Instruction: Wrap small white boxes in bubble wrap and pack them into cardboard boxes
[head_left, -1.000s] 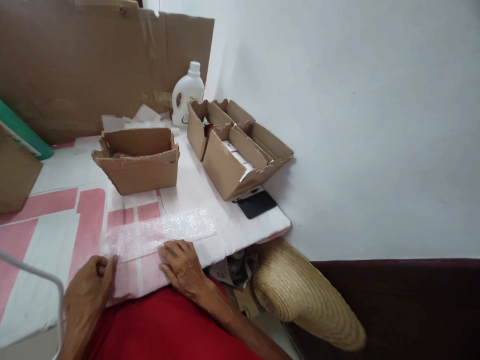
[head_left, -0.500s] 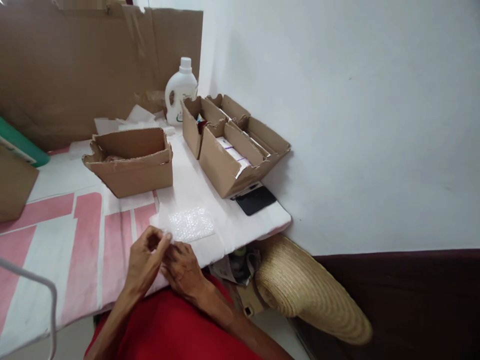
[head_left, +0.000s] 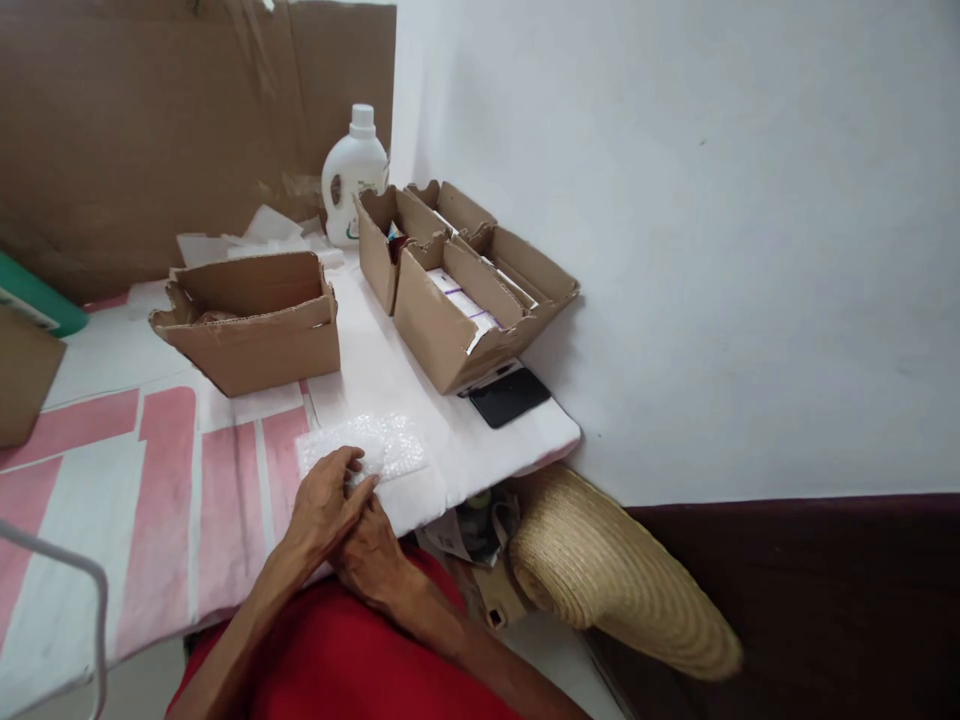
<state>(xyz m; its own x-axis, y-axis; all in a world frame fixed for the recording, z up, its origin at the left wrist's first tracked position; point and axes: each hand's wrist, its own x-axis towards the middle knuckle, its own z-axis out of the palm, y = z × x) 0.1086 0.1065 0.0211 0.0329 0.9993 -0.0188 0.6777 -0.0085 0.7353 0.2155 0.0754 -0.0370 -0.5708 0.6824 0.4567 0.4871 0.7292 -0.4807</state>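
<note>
A clear bubble wrap bag [head_left: 401, 440] lies flat near the table's front edge. My left hand [head_left: 326, 500] is over its near left corner, fingers bent and pressed on the plastic, the thumb stretched toward the right. Tucked close against it, my right hand [head_left: 371, 555] curls at the near edge of the bag. Its fingertips are mostly hidden behind the left hand. Whatever may be inside the bag cannot be made out.
An open cardboard box [head_left: 255, 350] stands behind my hands. Joined cardboard bins [head_left: 427, 330] hold white packets, with a black phone [head_left: 510, 397] in front. A white jug [head_left: 352, 190] stands behind. A straw hat [head_left: 615, 570] is beside the table, by the wall [head_left: 712, 250].
My left hand has gone from a raised pinch at the bag's near edge to lying lower and farther over it. My right hand stays close by. The view has shifted slightly.
</note>
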